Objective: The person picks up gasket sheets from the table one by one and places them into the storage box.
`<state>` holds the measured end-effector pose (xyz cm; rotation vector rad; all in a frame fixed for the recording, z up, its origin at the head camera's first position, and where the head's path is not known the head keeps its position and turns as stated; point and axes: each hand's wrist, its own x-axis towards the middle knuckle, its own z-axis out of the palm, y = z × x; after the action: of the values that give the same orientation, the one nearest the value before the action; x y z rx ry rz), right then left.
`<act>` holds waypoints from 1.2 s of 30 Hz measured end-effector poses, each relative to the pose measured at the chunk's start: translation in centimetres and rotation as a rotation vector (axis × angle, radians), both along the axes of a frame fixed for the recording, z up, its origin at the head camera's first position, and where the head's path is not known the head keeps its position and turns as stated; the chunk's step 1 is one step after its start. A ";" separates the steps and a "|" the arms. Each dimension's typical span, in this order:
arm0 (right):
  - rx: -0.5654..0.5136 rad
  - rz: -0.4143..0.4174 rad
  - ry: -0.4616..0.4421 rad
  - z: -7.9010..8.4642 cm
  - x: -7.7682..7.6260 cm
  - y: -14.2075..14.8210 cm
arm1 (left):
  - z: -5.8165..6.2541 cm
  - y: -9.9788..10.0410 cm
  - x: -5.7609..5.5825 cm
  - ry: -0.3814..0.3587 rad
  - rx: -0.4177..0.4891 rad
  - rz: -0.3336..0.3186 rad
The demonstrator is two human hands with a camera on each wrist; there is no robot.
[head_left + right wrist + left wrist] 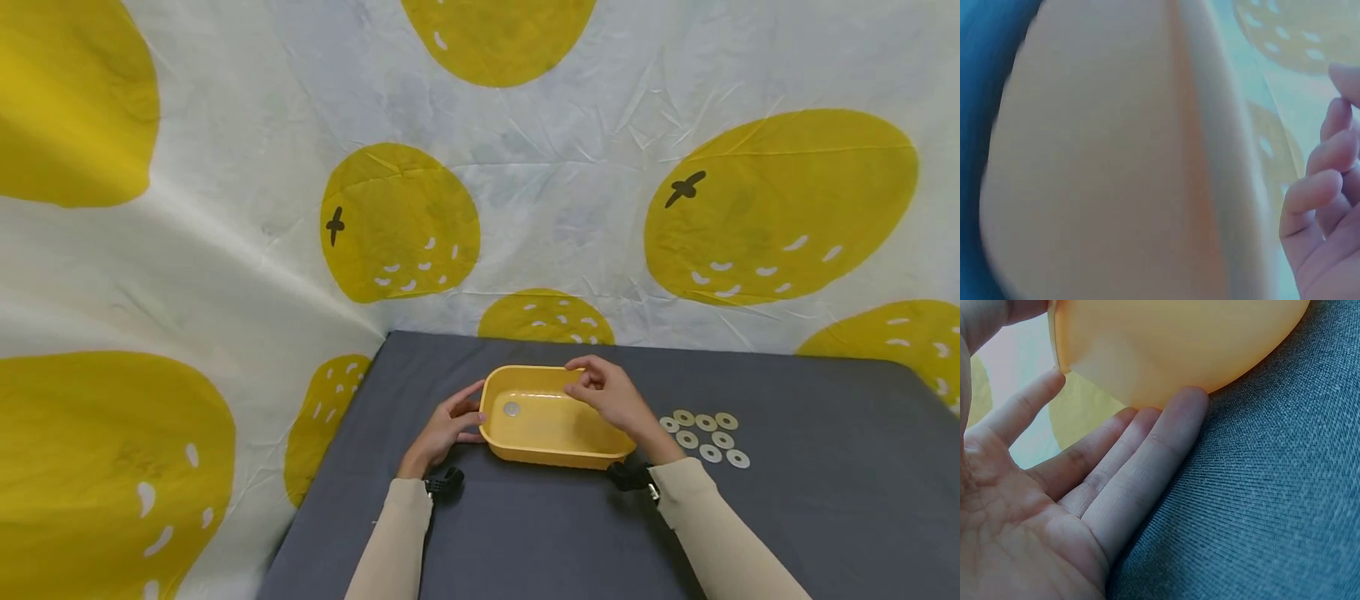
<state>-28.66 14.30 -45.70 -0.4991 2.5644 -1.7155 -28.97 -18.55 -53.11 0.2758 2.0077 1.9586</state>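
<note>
A yellow plastic tub (555, 429) stands on the dark table with one flat metal washer (512, 409) inside, toward its left end. My left hand (450, 429) holds the tub's left end: the thumb is at the rim and the fingers (1147, 469) touch the outer wall from below, as the left wrist view shows. Over the right part of the tub hovers my right hand (607, 396). Its fingers (1313, 194) are loosely bent, thumb and index tips apart, and nothing shows between them. In the right wrist view the tub's wall (1097, 150) fills much of the picture.
Several metal washers (706, 422) lie on the grey tablecloth (825, 500) to the right of the tub, near my right wrist. A white curtain with yellow fruit prints (555, 208) hangs behind the table and along its left side.
</note>
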 end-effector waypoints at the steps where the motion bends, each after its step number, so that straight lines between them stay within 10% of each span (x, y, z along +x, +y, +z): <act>1: 0.007 -0.012 0.013 0.1 0.3 1.0 | 0.0 -0.1 0.0 -0.001 -0.001 0.002; 15: 0.223 -0.239 -0.010 -2.2 2.5 13.6 | -0.2 -0.4 0.1 -0.016 -0.003 0.027; 36: 0.568 -0.207 -0.111 -4.4 1.7 21.8 | -0.1 0.0 0.1 -0.014 0.006 0.008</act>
<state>-26.97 36.14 -50.10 -0.1115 2.9124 -0.9282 -28.90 -18.55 -53.19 0.2555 1.9979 1.9662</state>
